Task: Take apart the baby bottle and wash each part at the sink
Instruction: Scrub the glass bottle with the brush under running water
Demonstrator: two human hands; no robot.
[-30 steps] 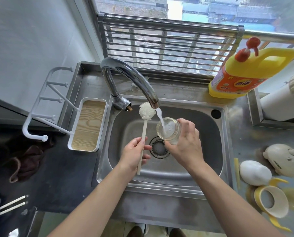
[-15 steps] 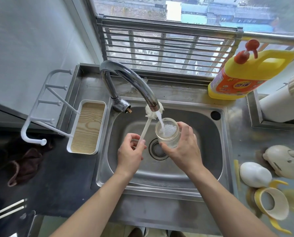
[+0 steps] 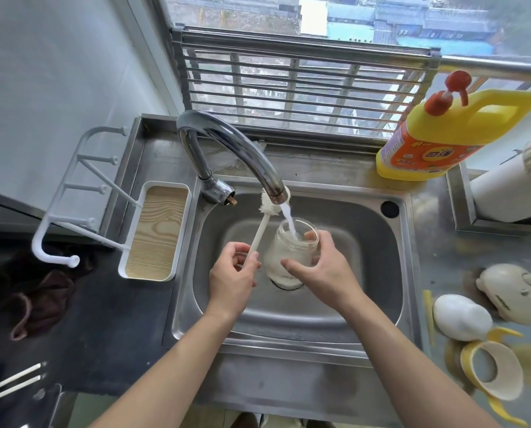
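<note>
While cap [image 3: 460,316] and collar [image 3: 489,376] lie detached beside the sink [image 3: 288,342], right hand [image 3: 322,268] grips the bottle [image 3: 284,253] mid-rinse, left hand [image 3: 230,278] the brush [image 3: 260,233].

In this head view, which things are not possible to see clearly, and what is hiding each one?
All in the head view:
- Head of the brush: partly behind the faucet spout.
- The drain: mostly covered by the bottle in the right hand.
- Label of the detergent jug: print too small to read.
- The white cylinder at the right edge: cut off by the frame.
</note>
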